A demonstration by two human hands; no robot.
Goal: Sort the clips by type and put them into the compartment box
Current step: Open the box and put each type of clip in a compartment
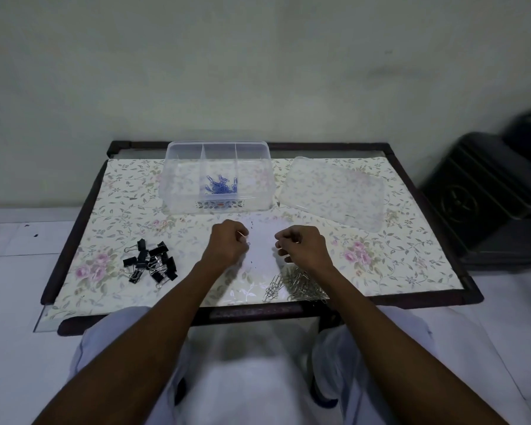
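My left hand (pixel 227 244) sits at the centre of the frame, just above the table, fingers curled in, and pinches a small silver paper clip (pixel 245 237) between thumb and fingertips. My right hand (pixel 302 246) is just right of it, level with it and apart from it, fingers also curled tight; something small and silver may be in them, but I cannot tell for sure.

The clear compartment box (pixel 178 185) stands in the upper middle of the frame at the far side of the table. It has 3 compartments side by side. The blue paper clips (pixel 219 186) lie in the middle one; the left and right ones look bare. Its clear lid (pixel 334 191) lies flat to the right of the box, close beside it.

The black binder clips (pixel 151 264) are heaped at the left of the frame, well apart from my left hand. The silver paper clips (pixel 295 286) are piled in the lower middle, near the front edge of the table, partly under my right wrist.

The table (pixel 120 191) has a floral cover and a dark frame. A dark case (pixel 488 197) sits at the right edge of the frame, off the table.
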